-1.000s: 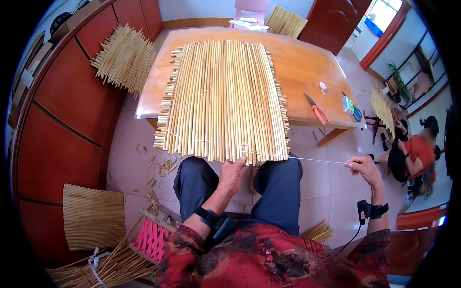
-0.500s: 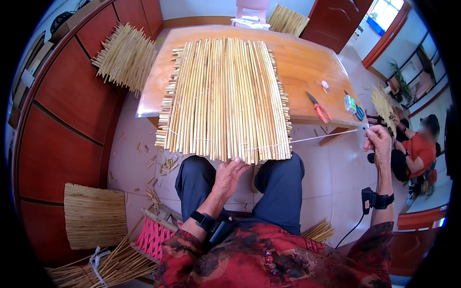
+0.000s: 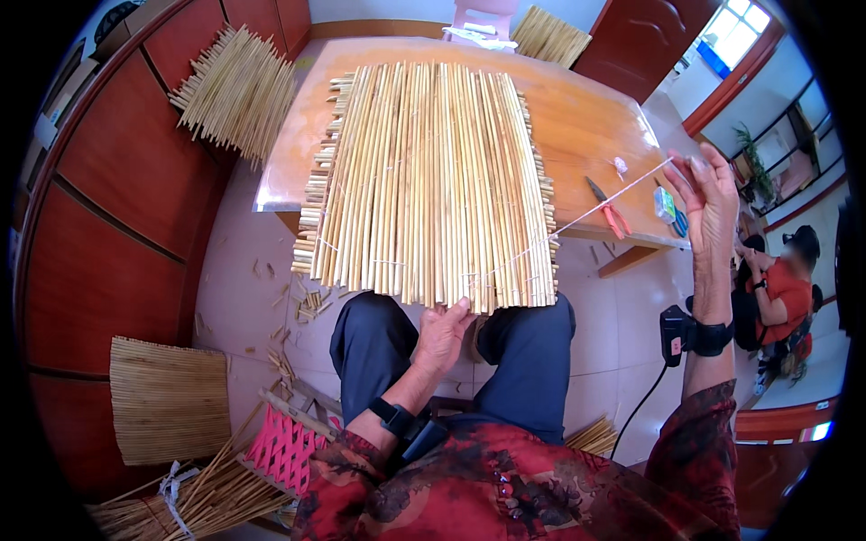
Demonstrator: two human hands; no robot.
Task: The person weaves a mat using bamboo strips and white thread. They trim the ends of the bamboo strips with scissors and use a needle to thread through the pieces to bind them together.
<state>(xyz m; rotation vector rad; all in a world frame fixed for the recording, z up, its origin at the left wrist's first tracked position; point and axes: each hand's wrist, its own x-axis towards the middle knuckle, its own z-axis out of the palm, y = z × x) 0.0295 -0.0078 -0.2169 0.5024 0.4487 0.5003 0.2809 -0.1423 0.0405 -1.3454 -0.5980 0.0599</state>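
A mat of pale reed stalks [image 3: 415, 180] lies on the table and juts over its near edge above my knees. The stalks run side by side, with stitches of string across them. At the mat's near edge my left hand [image 3: 442, 338] grips the stalk ends, thumb on top and the other fingers underneath. My right hand [image 3: 708, 189] is raised beyond the table's right side, pinching a white string [image 3: 613, 196]. From those fingers the string slants tautly down to the right part of the mat's near edge.
Pliers with red handles [image 3: 609, 207], a small box [image 3: 665, 206] and blue-handled scissors [image 3: 680, 222] lie on the table [image 3: 586, 117]. Reed bundles [image 3: 239, 95] stand by the red cabinets [image 3: 122, 234]. Cut pieces litter the floor. A person in red [image 3: 783, 293] sits at the right.
My right hand has risen away from me, swinging the string up to a steeper slant. My left hand has shifted slightly right along the mat's near edge, still gripping it.
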